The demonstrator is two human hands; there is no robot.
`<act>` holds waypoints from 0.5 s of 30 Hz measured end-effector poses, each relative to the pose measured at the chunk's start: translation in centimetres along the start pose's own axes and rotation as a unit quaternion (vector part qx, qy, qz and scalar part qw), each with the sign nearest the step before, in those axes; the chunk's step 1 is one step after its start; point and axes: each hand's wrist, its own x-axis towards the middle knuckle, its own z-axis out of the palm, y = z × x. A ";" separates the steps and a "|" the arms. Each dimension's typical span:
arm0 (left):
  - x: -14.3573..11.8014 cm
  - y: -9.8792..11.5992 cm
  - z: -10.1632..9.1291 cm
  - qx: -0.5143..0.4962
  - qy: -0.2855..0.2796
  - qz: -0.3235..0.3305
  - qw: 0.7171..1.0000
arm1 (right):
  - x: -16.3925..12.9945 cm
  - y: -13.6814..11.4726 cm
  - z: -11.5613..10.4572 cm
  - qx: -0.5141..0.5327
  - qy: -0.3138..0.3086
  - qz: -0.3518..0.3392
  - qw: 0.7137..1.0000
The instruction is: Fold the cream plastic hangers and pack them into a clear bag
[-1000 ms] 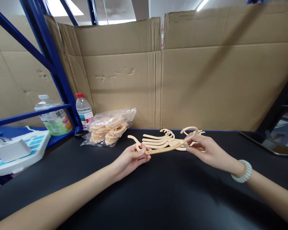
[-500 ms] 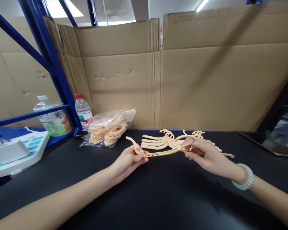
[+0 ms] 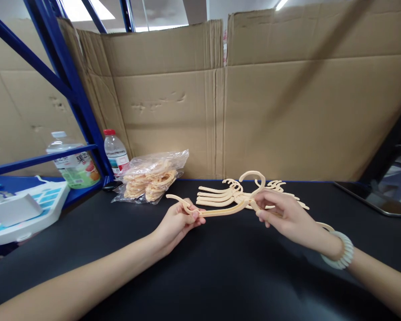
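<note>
From my head view, my left hand (image 3: 178, 220) pinches one arm of the cream plastic hanger (image 3: 220, 209); my right hand (image 3: 282, 214) pinches its hook end, just before the pile of cream hangers (image 3: 220, 196) on the black worktop (image 3: 220, 276).

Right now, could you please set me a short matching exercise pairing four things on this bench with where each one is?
Things:
1. cream hanger
2. pile of hangers
3. clear bag
4. red-capped bottle

Places:
A. upright beside the blue post, left of the bag
B. held between the left hand and the right hand
C. flat on the black bench behind the hands
D. against the cardboard wall, full of tan parts

Pairs: 1-B, 2-C, 3-D, 4-A
</note>
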 end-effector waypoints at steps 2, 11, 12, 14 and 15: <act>-0.1 -0.1 -0.1 0.007 -0.004 0.010 1.000 | 0.1 -0.2 0.1 0.012 0.005 0.018 1.000; -0.8 -0.1 0.4 0.010 -0.013 0.015 1.000 | 0.5 0.8 -0.1 0.046 0.084 0.098 0.991; -1.0 -0.1 0.6 0.025 -0.016 0.007 1.000 | 0.6 0.8 -0.3 0.043 0.096 0.097 0.990; -1.9 -0.3 1.2 0.106 -0.054 0.007 0.993 | 0.7 0.8 -0.6 0.033 0.113 0.091 0.989; -2.6 -0.4 1.5 0.174 -0.089 0.024 0.980 | 0.8 0.8 -0.8 0.026 0.113 0.090 0.989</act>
